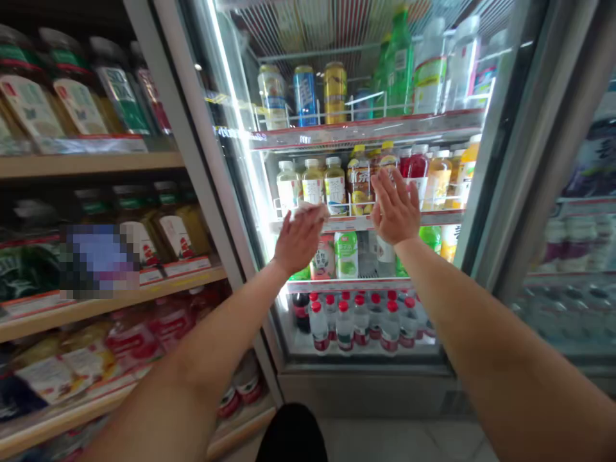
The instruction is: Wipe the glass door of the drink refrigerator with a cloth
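Observation:
My left hand (299,240) is raised in front of a lit drinks fridge, its fingers closed on a small pale cloth (315,210), partly hidden by the hand. My right hand (397,208) is held up flat, palm toward the fridge and fingers stretched out, with nothing visible in it. Reflections mark a glass front (228,138); whether either hand touches it I cannot tell. Behind the hands, a shelf carries white-capped tea bottles (312,183), yellow-capped bottles (359,176) and red drinks (418,168).
Upper-shelf cans (305,96) stand beside a green bottle (399,61). Red-capped water bottles (342,327) fill the bottom. Left, a wooden shelf (96,165) holds several bottles; a metal frame (510,154) borders the right. A dark rounded shape (292,436) is at the lower edge.

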A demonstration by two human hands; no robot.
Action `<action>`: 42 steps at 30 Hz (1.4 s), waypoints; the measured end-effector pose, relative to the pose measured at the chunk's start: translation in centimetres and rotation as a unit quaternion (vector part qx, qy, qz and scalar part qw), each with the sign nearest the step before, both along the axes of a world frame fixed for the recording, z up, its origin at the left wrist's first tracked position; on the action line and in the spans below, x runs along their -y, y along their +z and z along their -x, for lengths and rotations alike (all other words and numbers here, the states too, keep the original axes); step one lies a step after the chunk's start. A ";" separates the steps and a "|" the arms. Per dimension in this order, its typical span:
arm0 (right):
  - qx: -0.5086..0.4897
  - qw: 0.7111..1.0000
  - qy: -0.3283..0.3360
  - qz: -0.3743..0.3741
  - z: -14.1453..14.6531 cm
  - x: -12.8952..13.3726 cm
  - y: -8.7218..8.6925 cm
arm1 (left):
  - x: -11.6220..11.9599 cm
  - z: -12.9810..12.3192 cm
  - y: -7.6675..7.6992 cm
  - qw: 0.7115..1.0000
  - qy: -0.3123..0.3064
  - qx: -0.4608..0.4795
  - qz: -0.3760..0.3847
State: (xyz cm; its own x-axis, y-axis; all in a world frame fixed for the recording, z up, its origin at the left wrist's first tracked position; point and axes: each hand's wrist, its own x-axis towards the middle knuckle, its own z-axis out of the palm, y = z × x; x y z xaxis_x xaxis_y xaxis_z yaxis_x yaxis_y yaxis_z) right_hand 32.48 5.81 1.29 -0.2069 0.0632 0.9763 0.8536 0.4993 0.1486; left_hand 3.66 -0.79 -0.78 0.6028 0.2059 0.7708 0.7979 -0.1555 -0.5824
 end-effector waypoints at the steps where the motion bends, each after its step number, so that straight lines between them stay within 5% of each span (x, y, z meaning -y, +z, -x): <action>1: 0.000 1.000 0.002 0.002 0.0 0.0 0.0 | 0.4 0.3 -0.7 0.996 -0.018 -0.089 0.020; 4: -0.003 1.000 0.005 0.008 0.0 0.1 0.0 | 1.1 1.3 0.4 0.988 -0.020 -0.153 0.030; 7: -0.006 1.000 0.002 0.012 0.0 0.2 0.1 | 1.1 2.4 3.7 0.999 0.027 0.042 -0.019; 9: -0.007 1.000 0.002 0.011 0.0 0.2 0.0 | 0.9 2.8 4.3 0.988 0.035 0.146 -0.043; 12: -0.006 1.000 0.004 0.011 0.0 0.2 0.0 | 1.0 3.1 1.5 0.991 0.019 0.132 -0.010; 15: -0.005 1.000 0.009 0.012 0.0 0.1 0.0 | 1.8 4.1 -2.0 0.998 -0.004 -0.038 0.042; 17: -0.005 1.000 0.006 0.006 0.0 0.1 0.0 | 2.3 5.3 -2.5 0.993 -0.010 -0.103 0.052; 20: -0.003 1.000 -0.001 -0.005 0.0 0.1 0.0 | 2.5 7.2 0.0 0.998 0.010 -0.057 0.036; 24: -0.002 1.000 0.000 0.004 0.0 0.2 0.1 | 1.6 7.9 4.5 0.989 0.035 0.139 -0.027; 32: -0.002 1.000 -0.002 0.000 0.0 0.2 0.1 | -1.4 3.6 8.4 0.965 -0.002 0.255 -0.062; 36: -0.002 1.000 -0.004 0.013 0.0 0.3 0.1 | -1.4 0.2 6.3 0.977 -0.001 0.209 -0.039; 39: -0.002 1.000 0.001 0.018 0.0 0.3 0.2 | -0.6 -1.8 2.9 0.997 -0.014 0.044 0.057; 42: -0.007 0.999 0.005 0.032 0.1 0.4 0.2 | 0.1 -2.3 1.1 0.977 -0.025 -0.136 0.164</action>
